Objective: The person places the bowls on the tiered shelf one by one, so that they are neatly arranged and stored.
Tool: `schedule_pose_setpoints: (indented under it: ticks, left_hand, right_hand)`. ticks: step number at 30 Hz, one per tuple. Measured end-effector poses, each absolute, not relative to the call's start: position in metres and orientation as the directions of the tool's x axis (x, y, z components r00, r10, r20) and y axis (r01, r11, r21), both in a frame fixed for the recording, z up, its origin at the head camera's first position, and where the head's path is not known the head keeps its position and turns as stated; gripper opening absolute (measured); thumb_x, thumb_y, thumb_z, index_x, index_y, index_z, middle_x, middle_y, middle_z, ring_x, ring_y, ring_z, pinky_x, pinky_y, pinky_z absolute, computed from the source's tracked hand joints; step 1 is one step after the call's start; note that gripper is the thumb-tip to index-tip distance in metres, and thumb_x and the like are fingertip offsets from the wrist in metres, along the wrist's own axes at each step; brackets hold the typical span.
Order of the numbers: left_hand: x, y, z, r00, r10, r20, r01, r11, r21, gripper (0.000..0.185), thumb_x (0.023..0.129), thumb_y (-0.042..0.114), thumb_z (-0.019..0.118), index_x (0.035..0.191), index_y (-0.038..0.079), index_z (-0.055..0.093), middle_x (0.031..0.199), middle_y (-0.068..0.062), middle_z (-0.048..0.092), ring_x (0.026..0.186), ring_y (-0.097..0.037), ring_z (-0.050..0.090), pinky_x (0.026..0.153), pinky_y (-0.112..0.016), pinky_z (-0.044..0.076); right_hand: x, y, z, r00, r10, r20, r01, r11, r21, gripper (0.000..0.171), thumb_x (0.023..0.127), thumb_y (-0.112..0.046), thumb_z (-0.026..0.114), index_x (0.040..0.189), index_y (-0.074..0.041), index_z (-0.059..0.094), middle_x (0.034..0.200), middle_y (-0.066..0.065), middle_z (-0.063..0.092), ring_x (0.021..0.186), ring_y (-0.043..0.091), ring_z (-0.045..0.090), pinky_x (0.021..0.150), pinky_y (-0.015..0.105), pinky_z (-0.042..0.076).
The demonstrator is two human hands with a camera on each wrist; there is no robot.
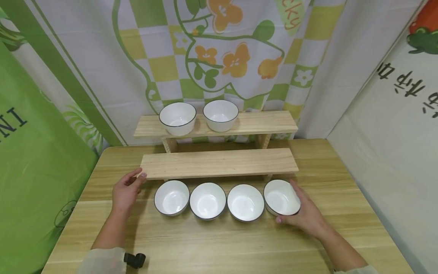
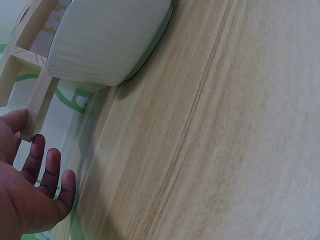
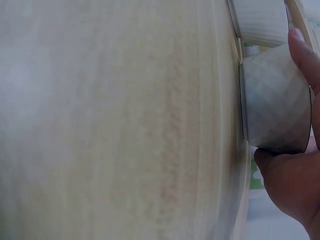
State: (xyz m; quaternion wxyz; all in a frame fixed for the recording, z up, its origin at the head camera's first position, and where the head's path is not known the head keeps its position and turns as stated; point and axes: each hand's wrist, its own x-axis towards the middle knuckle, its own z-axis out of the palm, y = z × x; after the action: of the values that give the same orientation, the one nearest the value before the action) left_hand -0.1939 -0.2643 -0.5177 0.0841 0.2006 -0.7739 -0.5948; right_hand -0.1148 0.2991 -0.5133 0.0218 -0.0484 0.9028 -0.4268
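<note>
White bowls with thin dark rims stand in a row on the wooden table, in front of a two-tier wooden shelf (image 1: 219,163). At the row's right end, my right hand (image 1: 309,217) grips the last bowl (image 1: 281,197) from its right side, thumb near the front and fingers at the back. The right wrist view shows this bowl's faceted side (image 3: 277,102) between thumb and fingers. My left hand (image 1: 126,193) pinches the left end of the lower shelf board between thumb and forefinger; in the left wrist view its other fingers (image 2: 51,170) are spread away from the wood.
Two more white bowls, a left one (image 1: 178,118) and a right one (image 1: 220,115), sit on the upper board (image 1: 263,121). Patterned cloth (image 1: 236,64) hangs close behind the shelf. A small black object (image 1: 135,260) is by the left sleeve.
</note>
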Motion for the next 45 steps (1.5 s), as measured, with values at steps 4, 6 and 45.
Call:
schedule_pose_setpoints:
  ticks: [4, 6, 45]
  left_hand:
    - [-0.193, -0.264, -0.517, -0.903, -0.418, -0.105, -0.210, 0.214, 0.954, 0.052, 0.093, 0.040, 0.080, 0.136, 0.013, 0.070, 0.090, 0.014, 0.069, 0.088, -0.011, 0.066, 0.070, -0.023, 0.056]
    - [-0.193, -0.264, -0.518, -0.902, -0.419, -0.105, -0.211, 0.215, 0.953, 0.052, 0.093, 0.040, 0.080, 0.136, 0.013, 0.070, 0.089, 0.014, 0.069, 0.088, -0.012, 0.066, 0.070, -0.023, 0.056]
    - [-0.196, -0.267, -0.521, -0.905, -0.407, -0.124, -0.207, 0.167, 0.964, 0.052, 0.093, 0.034, 0.081, 0.137, 0.011, 0.068, 0.088, 0.013, 0.068, 0.083, -0.006, 0.065, 0.069, -0.022, 0.055]
  right_hand:
    - [-0.114, 0.300, -0.513, -0.995, -0.104, -0.005, -0.066, 0.666, -0.743, 0.138, 0.062, -0.039, 0.102, 0.166, -0.005, 0.016, 0.161, 0.034, 0.027, 0.143, 0.057, 0.032, 0.111, 0.072, 0.029]
    - [-0.115, 0.301, -0.513, -0.995, -0.099, -0.008, -0.062, 0.686, -0.725, 0.138, 0.063, -0.042, 0.101, 0.165, -0.005, 0.017, 0.161, 0.034, 0.028, 0.143, 0.056, 0.033, 0.111, 0.071, 0.030]
    - [-0.124, 0.314, -0.478, -0.999, -0.024, -0.021, -0.001, 0.670, -0.743, 0.132, 0.066, -0.043, 0.100, 0.167, -0.018, 0.018, 0.162, 0.031, 0.032, 0.145, 0.055, 0.032, 0.111, 0.072, 0.029]
